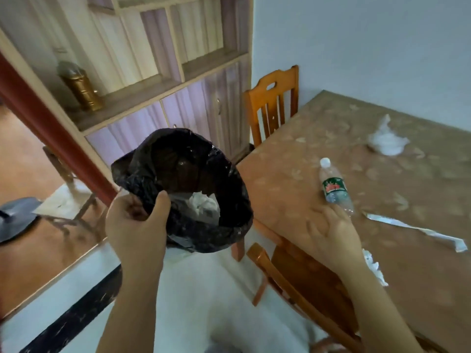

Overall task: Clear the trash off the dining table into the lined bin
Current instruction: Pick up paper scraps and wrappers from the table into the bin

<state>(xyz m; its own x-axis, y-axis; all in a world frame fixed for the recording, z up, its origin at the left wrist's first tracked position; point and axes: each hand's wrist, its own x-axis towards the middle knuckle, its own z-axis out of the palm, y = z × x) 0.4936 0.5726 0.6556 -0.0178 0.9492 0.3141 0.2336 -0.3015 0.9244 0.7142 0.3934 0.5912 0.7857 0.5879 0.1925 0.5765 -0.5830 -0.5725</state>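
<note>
My left hand point(137, 220) grips the near rim of a bin lined with a black bag point(229, 179), held up beside the table's left edge. White crumpled paper lies inside it. My right hand point(334, 233) is open, palm down over the dining table point(293, 154), its fingertips at the base of a clear plastic bottle point(334, 187) with a green and red label that lies flat. A crumpled white tissue point(387, 141) sits farther back. A long silvery wrapper strip point(418, 230) lies to the right. Another crumpled tissue point(374, 266) sits beside my right forearm.
An orange wooden chair point(272, 108) stands at the table's far left end, and another chair point(300, 281) is tucked in below my right arm. A cabinet with shelves point(153, 72) lines the left wall, with a gold container point(81, 87) on it.
</note>
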